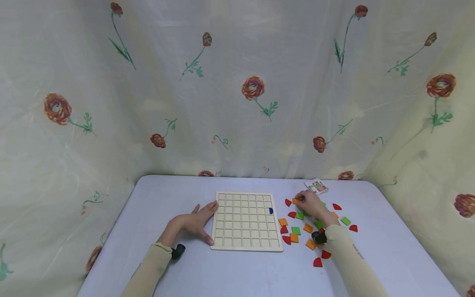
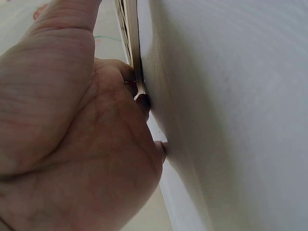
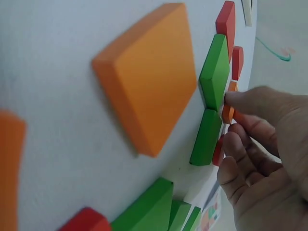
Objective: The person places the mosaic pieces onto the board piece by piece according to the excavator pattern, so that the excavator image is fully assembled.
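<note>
A pale wooden grid board [image 1: 246, 223] lies flat on the table, bearing one small dark-blue piece [image 1: 271, 210] near its right edge. Along the board's left side, my left hand [image 1: 194, 222] rests with fingers and thumb spread, touching the edge; the left wrist view shows the palm of this hand [image 2: 96, 130] beside the board's rim. To the right of the board, my right hand [image 1: 311, 205] pinches an orange square tile [image 3: 228, 113] between thumb and forefinger, low over the table. Its other fingers are curled. Part of that tile is hidden by the thumb.
Loose green square tiles [image 1: 295, 230], orange tiles [image 1: 308, 228] and red quarter-round tiles [image 1: 318, 262] lie scattered right of the board. A small printed card [image 1: 317, 186] lies behind the right hand. Flowered cloth [image 1: 237, 103] hangs around the table.
</note>
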Motion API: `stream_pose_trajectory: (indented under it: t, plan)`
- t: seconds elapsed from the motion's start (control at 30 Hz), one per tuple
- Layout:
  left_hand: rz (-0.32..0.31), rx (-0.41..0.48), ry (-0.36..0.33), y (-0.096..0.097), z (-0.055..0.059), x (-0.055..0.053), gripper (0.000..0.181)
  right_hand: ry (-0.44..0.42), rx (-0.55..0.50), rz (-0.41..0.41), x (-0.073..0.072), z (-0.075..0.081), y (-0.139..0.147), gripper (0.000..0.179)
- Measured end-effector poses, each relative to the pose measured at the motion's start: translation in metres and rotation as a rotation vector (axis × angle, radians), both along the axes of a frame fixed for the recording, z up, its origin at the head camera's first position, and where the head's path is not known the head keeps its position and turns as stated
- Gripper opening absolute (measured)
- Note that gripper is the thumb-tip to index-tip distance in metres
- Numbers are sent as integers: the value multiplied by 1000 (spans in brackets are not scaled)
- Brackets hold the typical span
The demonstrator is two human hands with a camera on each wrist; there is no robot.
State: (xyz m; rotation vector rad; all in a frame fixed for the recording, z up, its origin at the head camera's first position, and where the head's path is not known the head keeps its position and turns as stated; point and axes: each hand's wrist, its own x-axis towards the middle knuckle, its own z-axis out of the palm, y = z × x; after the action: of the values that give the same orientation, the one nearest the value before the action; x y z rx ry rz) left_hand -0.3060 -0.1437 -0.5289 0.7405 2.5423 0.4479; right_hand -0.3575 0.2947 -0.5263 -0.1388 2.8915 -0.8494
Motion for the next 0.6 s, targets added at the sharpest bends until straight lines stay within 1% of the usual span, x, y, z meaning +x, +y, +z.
stream_pose_trajectory:
  t: [0.1, 0.2, 0.3, 0.37, 0.47, 0.6]
  plan:
    - [2, 6, -1, 0, 0, 0, 128, 6, -3, -9, 0, -1, 1, 26]
    - [2, 6, 3, 1, 0, 0, 129, -18, -22, -26, 1, -2, 1, 27]
    - [1, 3, 9, 1, 0, 0, 130, -30, -37, -35, 5, -1, -3, 28]
    - [1, 3, 11, 1, 1, 1, 130, -18, -37, -34, 7, -1, -8, 28]
    - [-5, -2, 21, 1, 1, 1, 129, 12, -30, 3, 10, 1, -18, 27]
    - [-13, -10, 31, 1, 2, 2, 129, 18, -53, 91, 17, 2, -35, 25]
